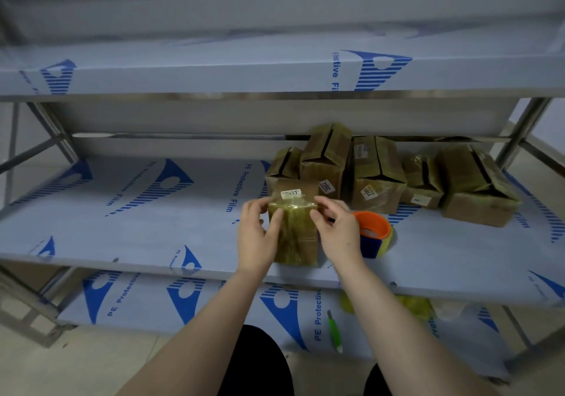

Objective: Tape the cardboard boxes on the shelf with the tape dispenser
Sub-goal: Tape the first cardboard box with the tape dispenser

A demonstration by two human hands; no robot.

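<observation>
On the shelf (153, 227), the cardboard box (295, 239) lies lengthwise front-to-back.

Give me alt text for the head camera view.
The left hand and right hand hold a small cardboard box, wrapped in yellowish tape, on the middle shelf. An orange tape dispenser sits just right of it; more taped boxes stand behind.

The left hand (256, 234) and right hand (340, 231) grip a taped cardboard box (296, 239) beside the tape dispenser (374, 231).
</observation>
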